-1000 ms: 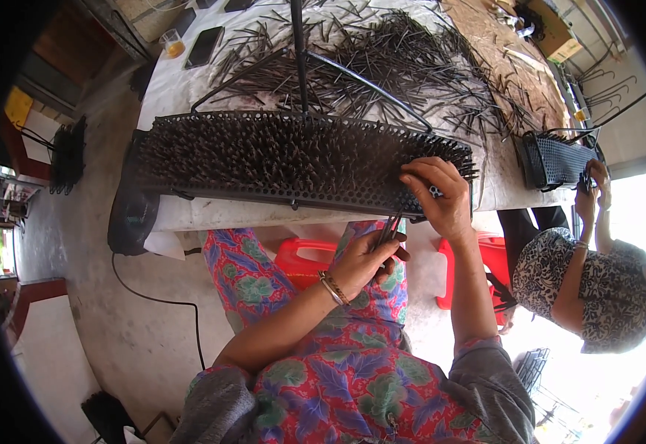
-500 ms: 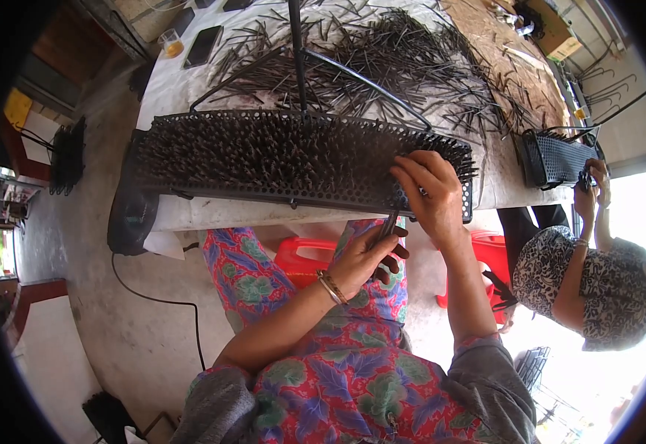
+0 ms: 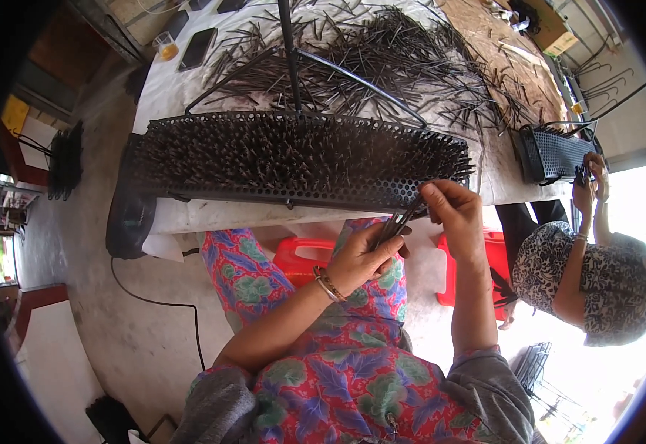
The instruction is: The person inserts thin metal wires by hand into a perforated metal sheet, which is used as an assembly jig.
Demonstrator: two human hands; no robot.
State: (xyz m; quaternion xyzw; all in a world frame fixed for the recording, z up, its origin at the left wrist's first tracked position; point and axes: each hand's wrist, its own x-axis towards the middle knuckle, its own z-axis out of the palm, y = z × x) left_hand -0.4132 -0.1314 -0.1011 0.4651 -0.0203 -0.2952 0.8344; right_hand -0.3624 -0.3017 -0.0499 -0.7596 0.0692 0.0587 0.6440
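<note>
the left hand (image 3: 364,255) was curled into a loose fist around a small bunch of dark metal pins (image 3: 395,223), their tips fanning up and to the right, so that they stood ready as a supply close to the work. the right hand (image 3: 452,211) was just beside it, thumb and forefinger pinched on the upper ends of that same bunch, as if drawing one pin free. both hands hovered at the near right end of a long black perforated rack (image 3: 293,164), just below its front edge, which kept the reach to the holes short. the rack was already bristling with pins standing in its holes along most of its length.

the rack lay along the near edge of a pale table (image 3: 212,216), tipped a little toward the person. behind it a big loose heap of the same pins (image 3: 382,55) was spread over the tabletop, crossed by a thin black rod frame (image 3: 338,70). a small cup (image 3: 166,44) and a dark phone (image 3: 199,48) sat at the far left corner. a red plastic stool (image 3: 304,255) showed under the table, and a black cable (image 3: 153,303) ran over the bare concrete floor (image 3: 101,296). to the right, another person (image 3: 597,274) in a patterned top worked at a smaller black rack (image 3: 556,154), with bright daylight beyond.
</note>
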